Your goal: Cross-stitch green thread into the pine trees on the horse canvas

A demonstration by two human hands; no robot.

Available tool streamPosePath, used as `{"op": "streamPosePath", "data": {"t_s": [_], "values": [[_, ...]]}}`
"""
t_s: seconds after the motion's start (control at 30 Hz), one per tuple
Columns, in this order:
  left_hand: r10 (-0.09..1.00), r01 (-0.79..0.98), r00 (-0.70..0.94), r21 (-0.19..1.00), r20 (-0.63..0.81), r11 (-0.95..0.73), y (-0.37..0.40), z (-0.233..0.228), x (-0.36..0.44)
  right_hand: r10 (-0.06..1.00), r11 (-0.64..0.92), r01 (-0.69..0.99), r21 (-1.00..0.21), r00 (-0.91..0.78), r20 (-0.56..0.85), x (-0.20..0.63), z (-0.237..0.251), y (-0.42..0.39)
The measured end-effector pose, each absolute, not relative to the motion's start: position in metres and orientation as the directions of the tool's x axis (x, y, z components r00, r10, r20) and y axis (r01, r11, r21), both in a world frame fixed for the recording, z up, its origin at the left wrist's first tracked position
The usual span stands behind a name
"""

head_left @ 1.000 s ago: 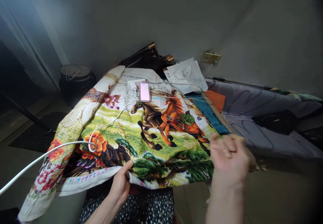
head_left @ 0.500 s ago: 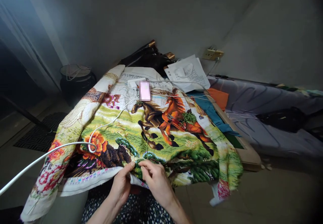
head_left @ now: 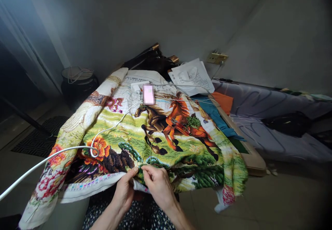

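A large cross-stitch canvas (head_left: 124, 119) with two running horses lies spread before me, its left and right sides rolled up. My left hand (head_left: 123, 190) grips its near edge, thumb on top and fingers out of sight beneath. Close beside that thumb, my right hand (head_left: 158, 185) is pinched at the stitched surface; whatever lies between its fingertips is too small to make out. Thin dark thread (head_left: 150, 147) trails over the canvas just beyond my fingers. A bundle of green thread (head_left: 194, 121) rests on the orange horse, with red-handled scissors (head_left: 183, 128) seemingly next to it.
A white cable (head_left: 46, 159) crosses the canvas from the left, near a pixelated pink device (head_left: 148, 94). Behind lie white paper bags (head_left: 192, 76) and a dark bag (head_left: 150, 59). A lidded bucket (head_left: 77, 85) stands left; a cushioned seat (head_left: 259, 119) runs along the right.
My right hand's fingers have drawn slightly closer together at nearly the same spot. My left hand keeps its hold on the canvas edge. The view has shifted very slightly.
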State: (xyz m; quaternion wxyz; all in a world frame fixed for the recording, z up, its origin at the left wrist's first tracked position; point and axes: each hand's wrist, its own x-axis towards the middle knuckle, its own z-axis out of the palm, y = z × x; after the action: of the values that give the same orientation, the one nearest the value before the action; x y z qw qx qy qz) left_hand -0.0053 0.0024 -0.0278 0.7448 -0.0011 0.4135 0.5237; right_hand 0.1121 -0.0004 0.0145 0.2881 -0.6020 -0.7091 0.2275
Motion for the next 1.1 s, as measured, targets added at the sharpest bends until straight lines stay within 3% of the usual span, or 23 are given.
{"op": "streamPosePath", "data": {"t_s": [0.13,0.23,0.47,0.73,1.1], "values": [[0.775,-0.783,0.097,0.433,-0.625,0.447,0.002,-0.033,-0.006,0.987,0.147,0.775,-0.614,-0.07,0.148,0.107,0.011,0.0],[0.78,-0.792,0.084,0.434,-0.621,0.43,0.002,-0.031,-0.006,0.993,0.096,0.759,-0.645,-0.028,0.115,0.102,0.009,-0.001],[0.774,-0.791,0.087,0.429,-0.628,0.437,0.004,-0.024,-0.003,0.995,-0.062,0.499,-0.865,0.094,-0.017,0.097,-0.003,-0.008],[0.754,-0.79,0.045,0.438,-0.655,0.428,0.01,-0.016,0.0,0.979,-0.133,0.217,-0.967,0.179,-0.094,0.085,-0.014,-0.013],[0.743,-0.793,-0.006,0.456,-0.669,0.405,0.013,-0.016,0.002,0.969,-0.082,0.225,-0.971,0.246,-0.025,0.077,-0.019,-0.015]]}}
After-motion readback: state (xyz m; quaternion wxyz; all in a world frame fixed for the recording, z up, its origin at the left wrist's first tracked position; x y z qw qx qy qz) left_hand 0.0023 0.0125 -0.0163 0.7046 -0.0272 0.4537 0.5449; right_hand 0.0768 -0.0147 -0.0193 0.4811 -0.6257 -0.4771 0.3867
